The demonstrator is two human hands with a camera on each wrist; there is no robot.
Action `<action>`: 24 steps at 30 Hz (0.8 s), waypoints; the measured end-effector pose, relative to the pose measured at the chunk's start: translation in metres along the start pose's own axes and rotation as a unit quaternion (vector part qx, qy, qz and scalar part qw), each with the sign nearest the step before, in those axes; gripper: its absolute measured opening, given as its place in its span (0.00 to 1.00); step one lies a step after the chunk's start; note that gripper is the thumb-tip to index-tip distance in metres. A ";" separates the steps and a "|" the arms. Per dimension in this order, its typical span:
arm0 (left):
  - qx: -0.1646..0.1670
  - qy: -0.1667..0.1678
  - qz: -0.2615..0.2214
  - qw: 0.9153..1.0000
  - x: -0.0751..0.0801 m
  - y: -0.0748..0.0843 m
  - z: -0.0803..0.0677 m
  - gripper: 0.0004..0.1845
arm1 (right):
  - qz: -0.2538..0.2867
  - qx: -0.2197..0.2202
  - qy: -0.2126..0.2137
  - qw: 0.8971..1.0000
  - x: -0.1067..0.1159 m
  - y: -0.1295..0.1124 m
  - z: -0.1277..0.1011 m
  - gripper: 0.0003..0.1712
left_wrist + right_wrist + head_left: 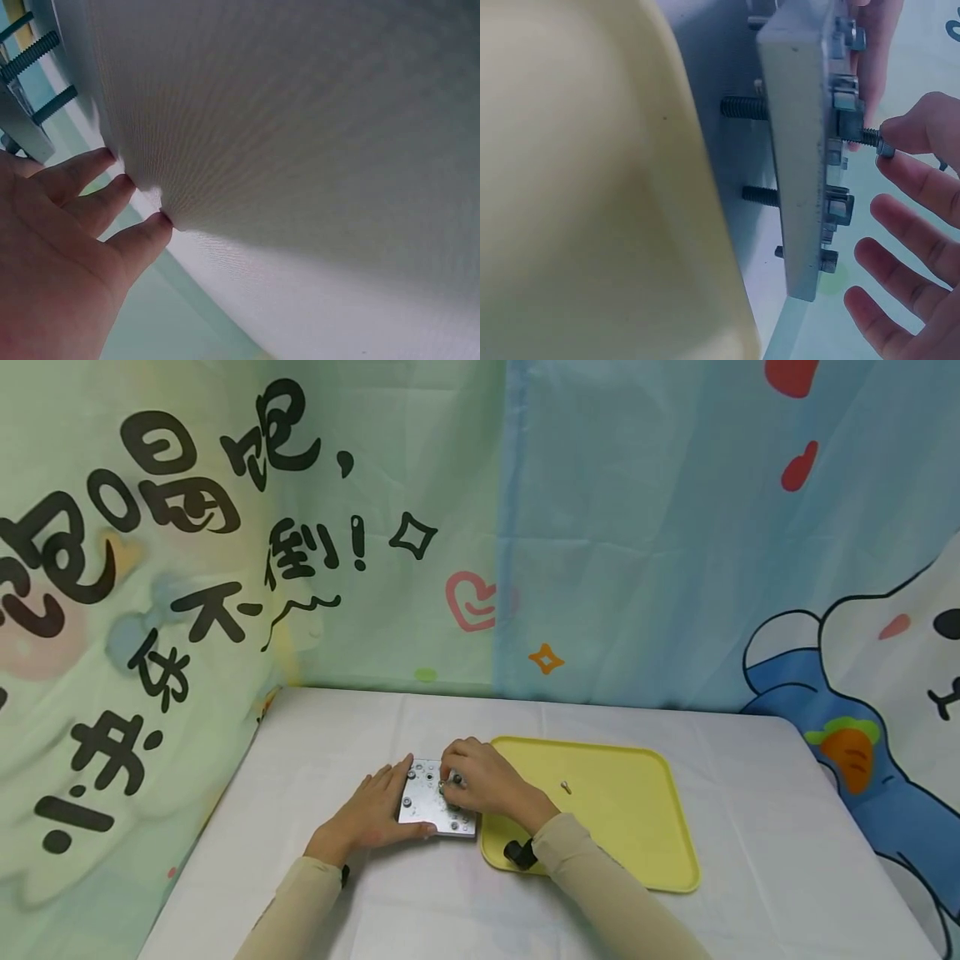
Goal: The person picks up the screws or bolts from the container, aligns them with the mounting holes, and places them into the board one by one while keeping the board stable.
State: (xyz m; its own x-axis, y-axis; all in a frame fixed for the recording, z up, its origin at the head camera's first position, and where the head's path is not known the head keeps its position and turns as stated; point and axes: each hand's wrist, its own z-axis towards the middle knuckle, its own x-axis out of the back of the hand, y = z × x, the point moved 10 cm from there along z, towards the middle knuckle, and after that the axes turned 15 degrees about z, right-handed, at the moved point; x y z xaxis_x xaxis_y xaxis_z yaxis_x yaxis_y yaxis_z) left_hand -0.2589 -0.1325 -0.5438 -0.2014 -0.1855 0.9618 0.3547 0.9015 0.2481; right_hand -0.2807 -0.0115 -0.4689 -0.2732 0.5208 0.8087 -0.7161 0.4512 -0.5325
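A silver metal plate (pixel 420 789) fitted with several bolts sits at the middle of the table, left of the yellow tray. My left hand (pixel 378 810) rests against it, with straight fingers along its left side and the thumb at its near edge. In the left wrist view, three fingertips of the left hand (pixel 67 240) press into white cloth. My right hand (pixel 483 781) is over the plate's right half. Its thumb and index finger pinch the head of a small bolt (pixel 870 137), whose threaded end meets a fitting on the plate's face; the other fingers are spread.
A yellow tray (pixel 622 827) lies at the right, close beside the plate, with a small bolt (pixel 566 787) on it. Threaded shafts (pixel 744 108) stick out from the plate's underside. White cloth (pixel 772 827) covers the table, and a printed curtain (pixel 615 527) hangs behind it.
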 end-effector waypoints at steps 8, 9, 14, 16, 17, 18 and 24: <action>0.000 -0.001 0.002 1.000 0.001 0.001 0.000 0.66 | -0.009 -0.005 -0.005 1.000 -0.002 0.001 -0.002 0.02; 0.001 -0.002 0.003 1.000 0.000 0.000 0.000 0.66 | -0.011 -0.009 -0.005 1.000 -0.002 0.002 -0.002 0.02; 0.003 -0.005 0.007 1.000 0.000 0.001 0.001 0.66 | -0.012 -0.010 0.007 1.000 0.011 0.005 -0.009 0.02; 0.003 -0.007 0.008 1.000 -0.001 0.001 0.001 0.66 | -0.010 -0.007 0.016 1.000 0.018 0.007 -0.015 0.02; 0.004 -0.008 0.008 1.000 -0.001 0.001 0.001 0.66 | -0.012 -0.007 0.020 1.000 0.022 0.009 -0.018 0.02; 0.004 -0.008 0.008 1.000 -0.001 0.001 0.002 0.66 | -0.014 -0.007 0.023 1.000 0.025 0.011 -0.022 0.02; 0.005 -0.007 0.007 1.000 -0.002 0.001 0.001 0.66 | -0.031 -0.049 0.027 0.998 0.043 0.033 -0.047 0.03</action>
State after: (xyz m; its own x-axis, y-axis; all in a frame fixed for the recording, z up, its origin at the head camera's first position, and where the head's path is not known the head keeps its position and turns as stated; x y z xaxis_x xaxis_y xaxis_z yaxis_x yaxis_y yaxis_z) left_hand -0.2592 -0.1311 -0.5456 -0.2091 -0.1664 0.9636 0.3480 0.9082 0.2324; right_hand -0.2863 0.0599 -0.4632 -0.1922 0.5271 0.8278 -0.6636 0.5516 -0.5053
